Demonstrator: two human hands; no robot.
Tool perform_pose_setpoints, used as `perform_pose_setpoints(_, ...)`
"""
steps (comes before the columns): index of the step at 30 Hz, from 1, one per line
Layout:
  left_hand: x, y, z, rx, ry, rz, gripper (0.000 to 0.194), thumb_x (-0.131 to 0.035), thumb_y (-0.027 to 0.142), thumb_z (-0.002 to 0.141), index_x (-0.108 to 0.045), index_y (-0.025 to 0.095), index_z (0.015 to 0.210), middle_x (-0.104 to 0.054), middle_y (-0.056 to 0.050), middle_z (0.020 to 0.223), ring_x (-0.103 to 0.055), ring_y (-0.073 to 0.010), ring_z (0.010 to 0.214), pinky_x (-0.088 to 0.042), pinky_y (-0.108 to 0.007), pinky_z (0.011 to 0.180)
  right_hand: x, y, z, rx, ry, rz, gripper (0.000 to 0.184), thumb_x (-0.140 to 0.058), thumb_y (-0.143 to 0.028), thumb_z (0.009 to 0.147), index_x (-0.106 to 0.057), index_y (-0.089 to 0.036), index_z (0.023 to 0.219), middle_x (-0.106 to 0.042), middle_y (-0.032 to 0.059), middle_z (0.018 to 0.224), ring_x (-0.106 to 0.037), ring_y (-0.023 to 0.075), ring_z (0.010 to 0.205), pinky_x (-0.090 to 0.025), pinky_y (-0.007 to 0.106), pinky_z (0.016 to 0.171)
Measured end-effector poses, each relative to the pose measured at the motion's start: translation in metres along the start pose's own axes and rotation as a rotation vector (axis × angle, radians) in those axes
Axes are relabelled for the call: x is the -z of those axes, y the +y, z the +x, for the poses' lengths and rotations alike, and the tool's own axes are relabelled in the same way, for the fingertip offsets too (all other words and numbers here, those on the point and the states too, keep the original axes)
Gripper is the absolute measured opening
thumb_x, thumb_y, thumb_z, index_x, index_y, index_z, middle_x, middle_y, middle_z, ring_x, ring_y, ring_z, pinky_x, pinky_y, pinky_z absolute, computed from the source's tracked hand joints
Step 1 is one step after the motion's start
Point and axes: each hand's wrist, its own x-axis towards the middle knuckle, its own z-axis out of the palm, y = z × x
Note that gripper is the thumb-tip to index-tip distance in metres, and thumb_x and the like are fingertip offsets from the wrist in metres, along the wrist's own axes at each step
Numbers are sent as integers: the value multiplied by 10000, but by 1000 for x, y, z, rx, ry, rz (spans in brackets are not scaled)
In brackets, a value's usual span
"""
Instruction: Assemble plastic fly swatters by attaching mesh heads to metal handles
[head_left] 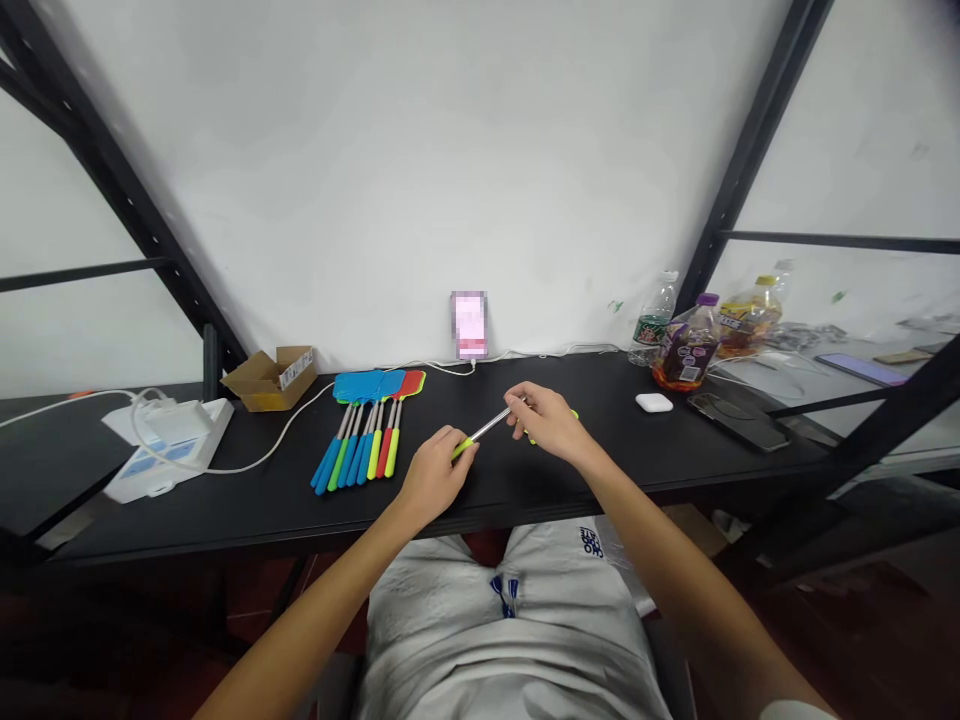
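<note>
Both hands hold one telescopic fly swatter [489,428] over the black table [225,510]. My left hand [435,475] is closed around its lime-green handle. My right hand [547,420] pinches the far end of the silver metal rod, with the lime-green swatter head partly hidden behind the fingers. To the left lies a neat row of several finished fly swatters [367,430] with blue, green, yellow and red handles and heads.
A small open cardboard box [270,377] and a white power strip with cables [169,445] sit at the left. A phone [470,325] leans on the wall. Bottles [686,350], a white earbud case [654,403] and another phone [739,420] lie right.
</note>
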Motion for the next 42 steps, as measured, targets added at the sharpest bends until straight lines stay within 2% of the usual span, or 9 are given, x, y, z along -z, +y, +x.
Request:
perform_pose_setpoints(2,0,0,0,6,21,-7,251,-440,307,970,-491,202,748,-537,-10,782,-537,-161,740,-379,-284,669,8,1,1,-50,54,-103,335,-410,-488,962,-598,-212,984,-708,32,816,-680,150,625,-486,248,600)
perform_pose_setpoints(7,2,-1,-1,46,27,-60,172,-405,293,976,-538,214,903,-586,-11,805,-576,-174,756,-392,-289,674,29,9,6,-261,240,-647,605,-291,-663,936,-645,-173,962,-679,155,1010,-653,306,987,-470,388,823)
perform_pose_setpoints(11,3,-1,-1,56,22,-51,184,-392,293,976,-559,217,961,-626,-22,840,-602,-188,784,-404,-296,692,32,21,9,-404,136,-873,762,-450,-771,809,-637,-86,1084,-602,250,1127,-586,381,1084,-455,442,864)
perform_pose_setpoints(16,3,0,-1,53,14,-36,196,-400,295,969,-580,218,951,-646,-29,848,-619,-193,795,-421,-296,699,30,30,10,-370,-37,-956,868,-633,-793,653,-622,-71,1134,-574,272,1171,-525,404,1147,-433,462,908)
perform_pose_setpoints(21,3,2,-1,49,5,-35,189,-419,283,959,-594,217,928,-647,-29,832,-617,-187,784,-428,-289,692,34,37,12,-371,-117,-920,892,-734,-762,550,-607,-101,1136,-580,255,1203,-545,404,1150,-437,466,910)
perform_pose_setpoints(25,4,3,-2,41,-6,-33,187,-422,278,957,-592,214,910,-649,-31,843,-612,-185,789,-422,-284,689,39,42,16,-387,-139,-788,743,-772,-710,549,-648,-141,1010,-674,204,1072,-650,360,995,-480,396,790)
perform_pose_setpoints(28,4,4,-2,48,-13,-18,187,-424,284,955,-586,216,888,-644,-28,831,-604,-182,772,-408,-279,673,44,39,19,-291,54,-683,589,-724,-683,649,-680,-152,901,-717,173,948,-684,327,904,-479,345,715)
perform_pose_setpoints(33,3,3,-3,58,-27,16,237,-406,324,967,-536,216,801,-618,-14,775,-578,-168,709,-367,-269,620,53,29,17,-74,460,-430,450,-627,-597,805,-724,-172,916,-747,129,882,-700,273,848,-476,309,717)
perform_pose_setpoints(42,2,2,-2,64,-18,37,262,-377,333,982,-527,216,801,-601,-9,752,-570,-162,689,-359,-267,616,49,27,15,13,504,-320,353,-668,-519,786,-750,-183,859,-756,81,817,-700,238,752,-488,294,691)
